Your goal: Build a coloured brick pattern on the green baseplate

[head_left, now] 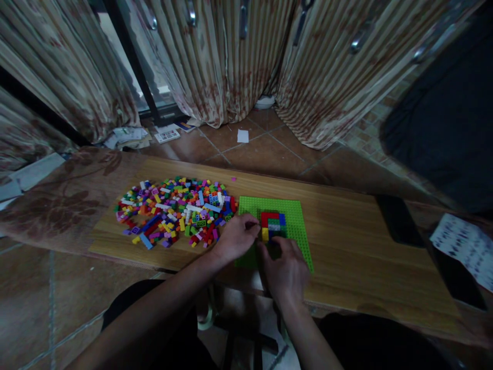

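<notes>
A small rectangle of toy building bricks (pixel 272 215), in red, blue, green, grey and yellow, stands on a green studded baseplate (pixel 292 205). My left hand (pixel 239 235) is at its left side, thumb and fingertips pinched together close to the red and yellow bricks. Whatever lies in that pinch is too small to tell. My right hand (pixel 287 270) is curled over the front of the baseplate. Its thumb and forefinger close in at the near edge of the brick rectangle, and the fingertips partly hide what is between them.
A wide heap of loose mixed bricks (pixel 181 210) spreads over the left of the wooden table (pixel 346 246). One pink brick (pixel 233 179) lies apart behind it. At the right are a dark flat device (pixel 399 220) and a printed sheet (pixel 464 246). Curtains (pixel 231 67) hang beyond.
</notes>
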Tool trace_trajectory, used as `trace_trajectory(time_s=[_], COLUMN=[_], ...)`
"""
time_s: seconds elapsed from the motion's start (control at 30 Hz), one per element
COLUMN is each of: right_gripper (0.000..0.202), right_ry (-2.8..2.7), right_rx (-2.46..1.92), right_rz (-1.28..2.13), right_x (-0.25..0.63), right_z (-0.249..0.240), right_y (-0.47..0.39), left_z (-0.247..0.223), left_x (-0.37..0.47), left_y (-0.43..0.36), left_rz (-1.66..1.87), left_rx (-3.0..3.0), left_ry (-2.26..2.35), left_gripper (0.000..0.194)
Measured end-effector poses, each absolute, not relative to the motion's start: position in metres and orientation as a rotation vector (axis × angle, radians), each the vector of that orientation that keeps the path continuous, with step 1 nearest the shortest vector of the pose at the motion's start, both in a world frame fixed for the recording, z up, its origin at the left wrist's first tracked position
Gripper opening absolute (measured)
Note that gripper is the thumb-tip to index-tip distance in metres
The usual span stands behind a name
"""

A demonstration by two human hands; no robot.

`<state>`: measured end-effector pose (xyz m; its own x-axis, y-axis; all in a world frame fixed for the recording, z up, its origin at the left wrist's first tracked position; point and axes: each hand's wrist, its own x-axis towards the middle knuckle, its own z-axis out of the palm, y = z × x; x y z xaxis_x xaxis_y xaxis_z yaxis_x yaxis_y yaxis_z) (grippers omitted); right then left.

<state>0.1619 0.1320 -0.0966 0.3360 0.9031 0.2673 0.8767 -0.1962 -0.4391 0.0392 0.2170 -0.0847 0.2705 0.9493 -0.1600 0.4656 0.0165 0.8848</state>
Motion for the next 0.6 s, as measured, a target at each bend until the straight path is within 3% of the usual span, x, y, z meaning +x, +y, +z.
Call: trace_trajectory(time_s=[0.37,0.6], right_gripper=[0.034,0.026], right_ry=[-1.582,-1.599], right_rx=[-2.099,-1.89], right_rz=[-0.036,0.09], right_x=[0.154,0.168], right_z=[-0.098,-0.088], right_y=[0.139,0.115], left_z=[-0.08,-0.074], left_x=[0.036,0.032], left_y=[0.216,0.215], left_rz=[0.65,0.64], left_rx=[1.597,1.598], left_ry=[1.343,1.33], left_gripper=[0.013,0.015])
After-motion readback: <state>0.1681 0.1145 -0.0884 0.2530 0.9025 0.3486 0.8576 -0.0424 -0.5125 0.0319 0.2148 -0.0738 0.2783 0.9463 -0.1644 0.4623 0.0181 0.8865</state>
